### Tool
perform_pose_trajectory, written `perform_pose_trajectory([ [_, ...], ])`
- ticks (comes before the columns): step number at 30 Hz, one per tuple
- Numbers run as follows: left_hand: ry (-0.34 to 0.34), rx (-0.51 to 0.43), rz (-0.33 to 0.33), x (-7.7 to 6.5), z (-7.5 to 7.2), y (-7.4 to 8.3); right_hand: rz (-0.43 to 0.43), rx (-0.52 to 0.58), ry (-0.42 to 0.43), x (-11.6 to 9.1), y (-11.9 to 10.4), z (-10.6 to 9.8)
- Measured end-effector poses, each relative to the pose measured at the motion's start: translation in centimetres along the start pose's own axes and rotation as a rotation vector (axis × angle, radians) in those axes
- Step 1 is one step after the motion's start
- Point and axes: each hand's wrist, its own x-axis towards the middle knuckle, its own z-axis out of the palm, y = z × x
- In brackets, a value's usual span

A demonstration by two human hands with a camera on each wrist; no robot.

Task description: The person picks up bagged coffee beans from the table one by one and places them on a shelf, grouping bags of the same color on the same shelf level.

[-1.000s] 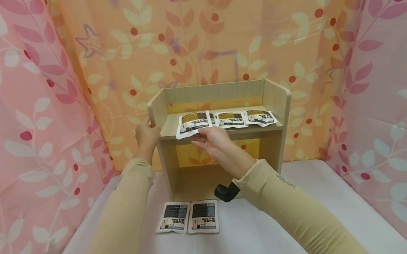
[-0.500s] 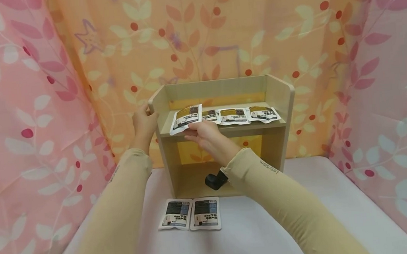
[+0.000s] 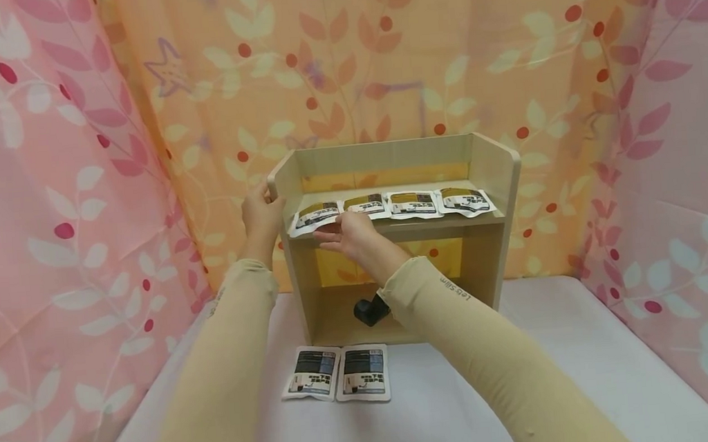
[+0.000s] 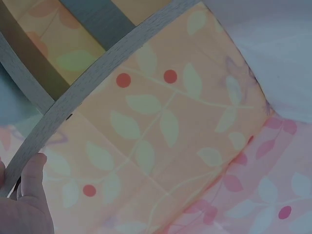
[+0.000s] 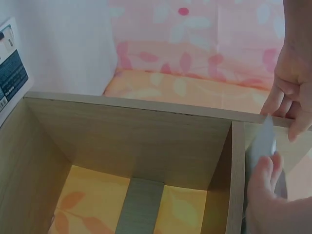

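A small wooden shelf stands on the white-covered table. My left hand grips the front edge of its left side panel, with thumb and fingers on either side in the right wrist view. My right hand pinches the front edge of the leftmost white pouch, which lies on the upper board with its printed face up. In the right wrist view, the right hand partly hides this pouch. To its right lie a second pouch, a third pouch and a fourth pouch in a row.
Two more pouches lie side by side on the table before the shelf: a left pouch and a right pouch. A black object shows beneath the right wrist. Floral curtains surround the table at the back and sides.
The right hand has moved left with the pouch and lowered it onto the left end of the upper board. The left hand keeps its grip on the side panel.
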Motion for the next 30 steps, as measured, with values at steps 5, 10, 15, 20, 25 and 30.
perform_pose_trajectory([
  [5, -0.007, 0.005, -0.006, 0.0, 0.2, -0.1, -0.076, -0.057, 0.078, 0.1, 0.4, 0.0],
  [10, -0.001, 0.013, 0.003, -0.1, 0.2, -0.1, -0.124, 0.045, 0.097, 0.1, 0.6, 0.1],
  [15, 0.002, 0.033, 0.018, -0.1, 0.1, -0.1, -0.112, 0.06, 0.053, -0.2, 1.0, -0.1],
  [20, 0.009, 0.033, 0.027, -0.2, 0.0, -0.1, -0.091, 0.039, 0.008, -0.4, 1.2, -0.4],
  [25, 0.014, 0.031, 0.032, -0.3, 0.1, 0.0, -0.09, 0.076, 0.011, -0.7, 1.2, -0.9],
  [30, 0.013, 0.032, 0.014, -0.3, 0.1, -0.1, -0.109, 0.082, 0.008, -1.4, 1.3, -1.7],
])
